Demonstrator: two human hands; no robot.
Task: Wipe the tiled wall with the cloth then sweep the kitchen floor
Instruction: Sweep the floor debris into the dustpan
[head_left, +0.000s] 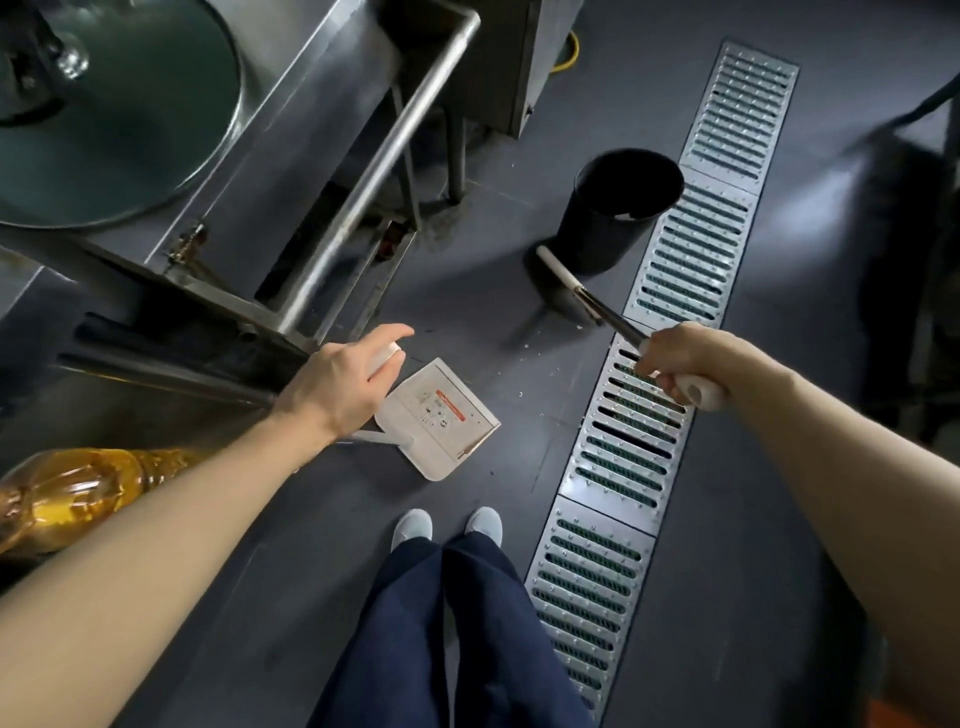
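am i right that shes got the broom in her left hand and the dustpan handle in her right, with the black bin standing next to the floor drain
Not quite: the hands are swapped. In the head view the right hand grips the broom and the left hand holds the dustpan handle. The black bin does stand beside the floor drain.

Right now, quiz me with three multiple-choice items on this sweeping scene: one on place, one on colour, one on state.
1. Where does the black bin stand?
A. beside the floor drain grate
B. on the counter
C. behind the feet

2. What colour is the dustpan?
A. red
B. white
C. green

3. What does the right hand hold?
A. nothing
B. a cloth
C. the broom handle

Answers: 1 A, the bin sits on the floor at the grate's edge. 2 B, its tray is white with a label. 3 C, the fingers wrap the handle's white grip.
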